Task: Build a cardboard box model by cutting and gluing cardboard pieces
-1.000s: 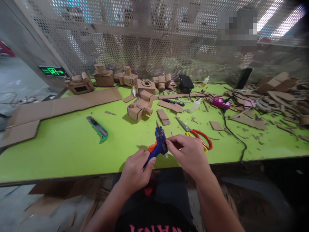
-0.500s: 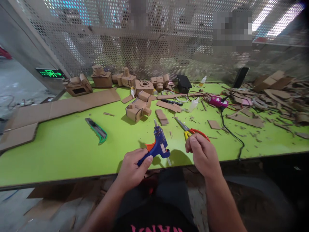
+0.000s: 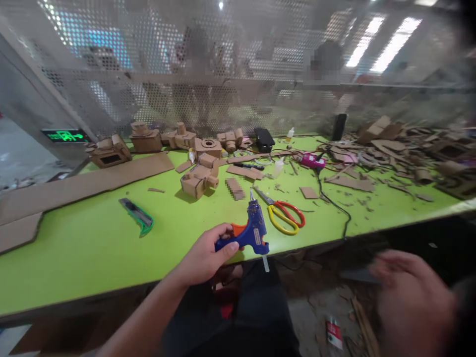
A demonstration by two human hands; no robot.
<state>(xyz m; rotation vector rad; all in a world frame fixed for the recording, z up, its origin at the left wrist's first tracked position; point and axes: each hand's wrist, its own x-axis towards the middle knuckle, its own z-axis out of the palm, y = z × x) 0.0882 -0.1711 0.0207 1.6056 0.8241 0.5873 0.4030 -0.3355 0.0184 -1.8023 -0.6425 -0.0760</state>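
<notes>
My left hand grips the handle of a blue glue gun with an orange trigger, held just above the front edge of the green table. A short glue stick pokes out of the gun's back end. Off the table at the lower right, my right hand is blurred by motion, so its fingers cannot be read. Red and yellow scissors lie on the table just right of the gun.
A green utility knife lies to the left. Cardboard models and flat cardboard sheets fill the back and left. A pink device with a black cable and cardboard scraps cover the right. A perforated metal screen stands behind.
My right hand has left the glue gun and dropped off the table to the lower right. The view has swung right. My left hand keeps the gun.
</notes>
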